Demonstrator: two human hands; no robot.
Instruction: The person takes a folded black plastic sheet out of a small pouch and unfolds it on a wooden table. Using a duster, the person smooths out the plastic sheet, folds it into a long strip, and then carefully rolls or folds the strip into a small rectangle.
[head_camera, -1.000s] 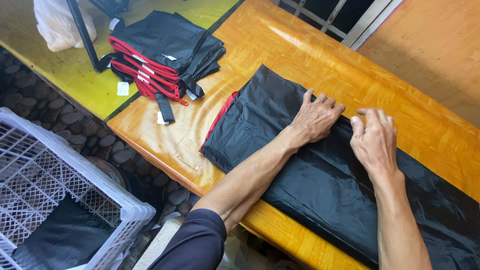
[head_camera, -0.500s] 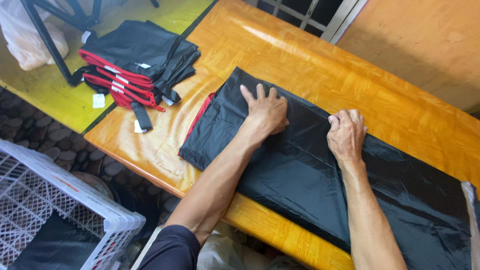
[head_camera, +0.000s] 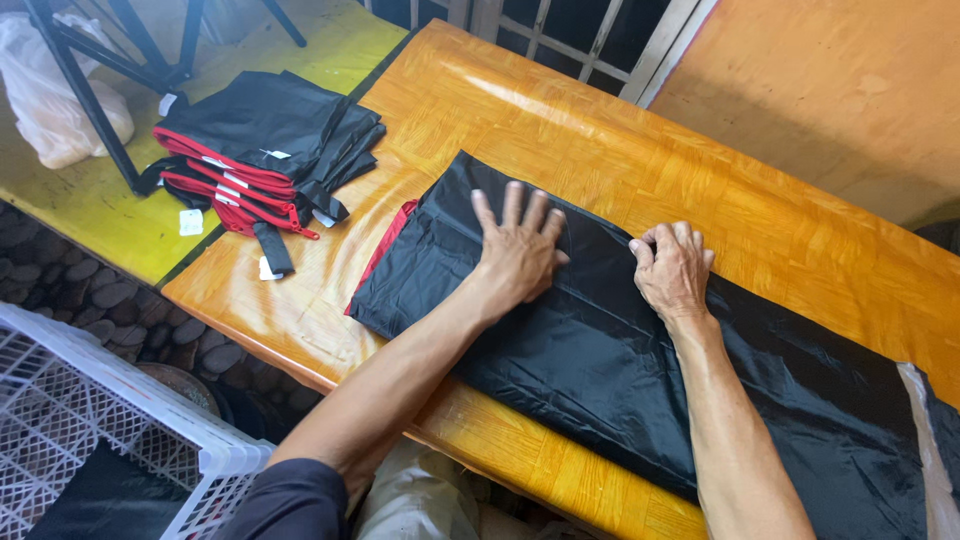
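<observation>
1. Black, glossy fabric sheet (head_camera: 620, 370) lying along the near side of the orange wooden table (head_camera: 620, 170), running from mid-table off toward the right edge of the head view; red trim (head_camera: 385, 250) showing at its left end.
2. Left hand (head_camera: 518, 255) flat on the fabric near that left end, fingers spread wide, palm pressing down. Nothing gripped.
3. Right hand (head_camera: 672, 270) just beside it to the right, apart from the left, fingers curled and knuckles up, seemingly pinching a small ridge of the fabric; actual contact under the fingertips hidden.
4. Judged step: smoothing and creasing the sheet. Best done with the flat palm anchoring while the pinching hand draws the material taut, edges kept parallel to the table edge, air pressed out toward the open end.
5. Slippery material; likely to slide if the anchoring pressure lifts.
6. Stack of folded black-and-red pieces (head_camera: 265, 160) at the far left corner of the table, well apart from both hands.
7. White plastic crate (head_camera: 120, 420) below the table at lower left, dark cloth inside.
</observation>
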